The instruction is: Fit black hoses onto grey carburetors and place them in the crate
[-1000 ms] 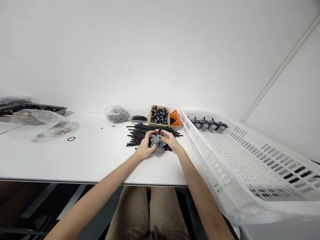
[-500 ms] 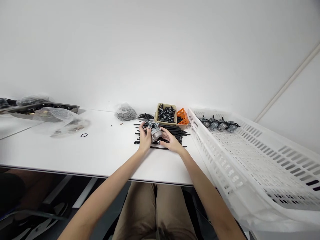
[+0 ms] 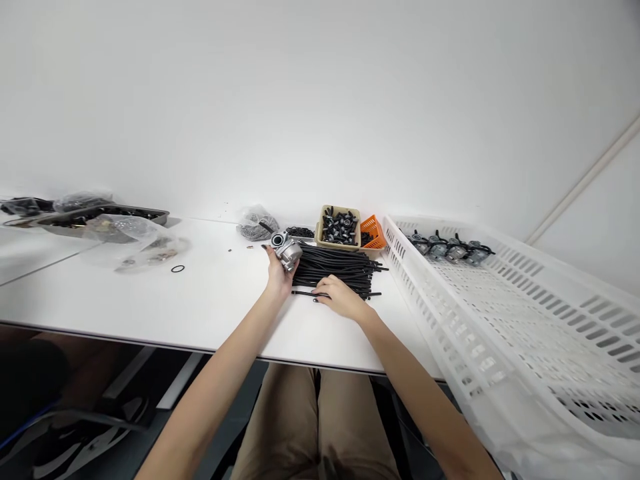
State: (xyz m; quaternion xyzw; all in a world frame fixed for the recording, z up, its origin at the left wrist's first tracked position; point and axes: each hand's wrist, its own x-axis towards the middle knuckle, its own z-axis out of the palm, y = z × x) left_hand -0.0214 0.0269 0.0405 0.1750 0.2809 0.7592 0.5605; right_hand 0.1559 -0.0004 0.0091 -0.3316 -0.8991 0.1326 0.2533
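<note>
My left hand (image 3: 277,278) is wrapped round a small grey metal carburetor (image 3: 289,253), its round bore facing up and a black piece jutting from its upper left. Just to the right, a bundle of black rubber hoses (image 3: 335,264) lies on the white table. At the bundle's front edge my right hand (image 3: 343,298) has its fingers closed on a single black hose (image 3: 302,293), which lies slightly apart from the others. The fingers cover the middle of that hose.
Behind the hoses stand a cream bin (image 3: 320,233) of black parts and an orange basket (image 3: 379,233). A white crate (image 3: 450,313) at right holds several carburetors (image 3: 437,248). Leftward are a bag of grey rings (image 3: 257,225), a black O-ring (image 3: 177,269), a plastic bag (image 3: 145,250) and a metal tray (image 3: 70,230).
My left hand has carried the carburetor leftward, off the hoses. My right hand has let go of the carburetor and moved down onto the front hose. The view has shifted slightly.
</note>
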